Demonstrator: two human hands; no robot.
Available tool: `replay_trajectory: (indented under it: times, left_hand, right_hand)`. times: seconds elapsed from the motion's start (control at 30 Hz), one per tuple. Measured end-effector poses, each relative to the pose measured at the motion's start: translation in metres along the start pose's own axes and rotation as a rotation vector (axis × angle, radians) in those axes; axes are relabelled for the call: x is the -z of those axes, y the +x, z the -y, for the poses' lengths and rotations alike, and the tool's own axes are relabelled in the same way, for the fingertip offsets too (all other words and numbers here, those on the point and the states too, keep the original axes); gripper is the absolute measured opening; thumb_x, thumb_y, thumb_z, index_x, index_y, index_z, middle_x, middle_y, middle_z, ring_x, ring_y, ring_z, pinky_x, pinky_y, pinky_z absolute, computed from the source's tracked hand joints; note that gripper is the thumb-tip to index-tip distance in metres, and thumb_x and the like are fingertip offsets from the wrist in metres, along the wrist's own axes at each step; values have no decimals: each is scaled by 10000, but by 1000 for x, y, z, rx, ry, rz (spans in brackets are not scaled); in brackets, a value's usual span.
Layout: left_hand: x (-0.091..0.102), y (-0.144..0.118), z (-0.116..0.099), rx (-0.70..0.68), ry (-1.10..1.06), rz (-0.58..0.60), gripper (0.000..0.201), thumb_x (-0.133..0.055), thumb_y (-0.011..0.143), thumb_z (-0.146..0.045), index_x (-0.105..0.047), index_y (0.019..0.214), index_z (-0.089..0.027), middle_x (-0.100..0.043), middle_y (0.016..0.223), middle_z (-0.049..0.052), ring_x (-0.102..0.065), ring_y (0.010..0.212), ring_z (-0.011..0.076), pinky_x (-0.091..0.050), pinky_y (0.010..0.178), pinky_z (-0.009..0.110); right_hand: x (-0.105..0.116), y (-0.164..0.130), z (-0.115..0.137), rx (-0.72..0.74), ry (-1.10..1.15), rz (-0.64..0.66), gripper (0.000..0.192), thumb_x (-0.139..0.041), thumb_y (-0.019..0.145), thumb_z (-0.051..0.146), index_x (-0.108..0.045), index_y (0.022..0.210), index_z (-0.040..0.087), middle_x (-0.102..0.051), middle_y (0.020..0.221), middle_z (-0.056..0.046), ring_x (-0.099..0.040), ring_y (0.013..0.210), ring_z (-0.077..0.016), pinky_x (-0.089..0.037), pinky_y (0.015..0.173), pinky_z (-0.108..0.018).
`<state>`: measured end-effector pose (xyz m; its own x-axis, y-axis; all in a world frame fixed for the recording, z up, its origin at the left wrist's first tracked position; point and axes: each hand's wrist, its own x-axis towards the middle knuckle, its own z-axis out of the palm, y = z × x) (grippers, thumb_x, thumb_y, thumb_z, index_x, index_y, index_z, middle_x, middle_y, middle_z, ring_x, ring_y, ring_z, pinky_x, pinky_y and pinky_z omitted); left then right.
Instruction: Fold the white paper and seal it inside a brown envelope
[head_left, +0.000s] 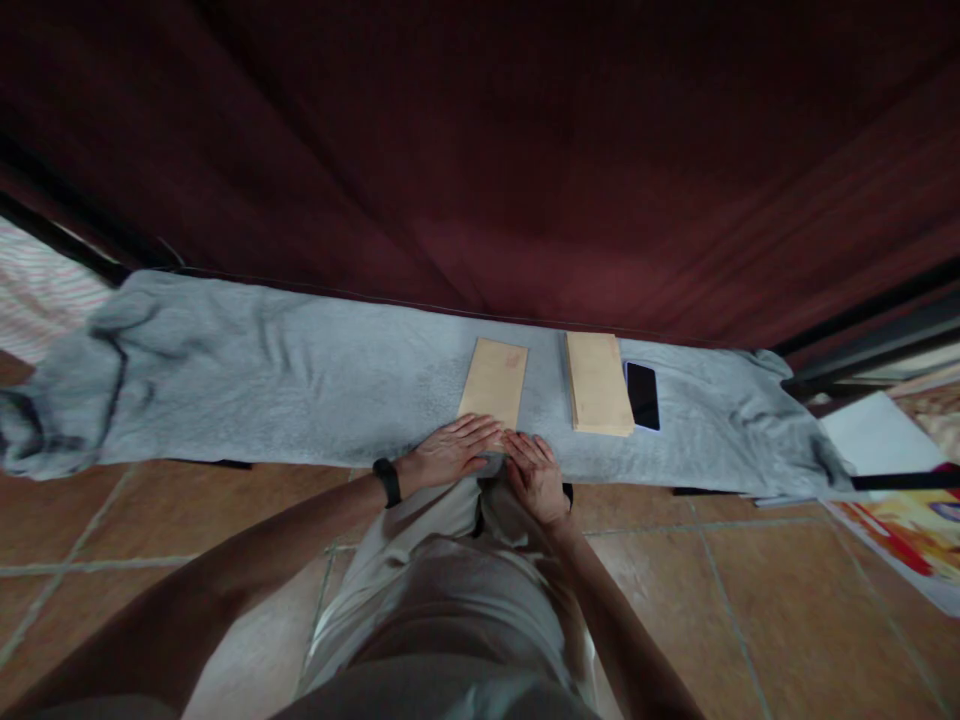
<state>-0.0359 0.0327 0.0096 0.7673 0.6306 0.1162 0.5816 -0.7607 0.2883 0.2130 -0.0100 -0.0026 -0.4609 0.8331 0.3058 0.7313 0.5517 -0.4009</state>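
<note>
A tan paper envelope [495, 378] with a faint reddish print near its top right lies flat on the grey cloth in front of me. My left hand [454, 447] rests palm down across its near left part, fingers stretched out. Beside it, my right hand [535, 474] lies on the envelope's near right edge with the fingers extended. The fingertips of both hands come close together and cover the near end of the envelope. To the right sits a stack of similar tan envelopes [598, 383], untouched by either hand.
A dark-screened phone [643, 396] lies partly against the stack's right side. Grey cloth [337, 375] covers the long narrow surface. A dark red fabric panel [480, 180] rises behind it. Papers and a colourful printed sheet [911, 530] are at the far right, above floor tiles [750, 580].
</note>
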Motion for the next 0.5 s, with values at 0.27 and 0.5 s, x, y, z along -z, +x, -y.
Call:
replay_trajectory:
  times: [0.27,0.5]
  left_hand:
    - [-8,-6,-13,89,-24,-58,525,-430,1058,-346,-396,1556,-184,-441,1618,94,-344,1526,188,-254,1273,390]
    - [-4,-4,-15,129,-93,-113,436,-450,1049,-327,-529,1450,-175,-567,1515,101,-480,1438,206,-368,1218,401]
  right_hand:
    - [-8,3,3,-48,55,-130,327,-474,1068,290,-649,1339,236,-684,1363,-75,-614,1284,-228,-378,1162,-467]
    - [-13,9,8,-87,72,-213,239,-510,1052,263,-707,1185,240,-736,1250,-71,-661,1184,-224,-395,1108,-451]
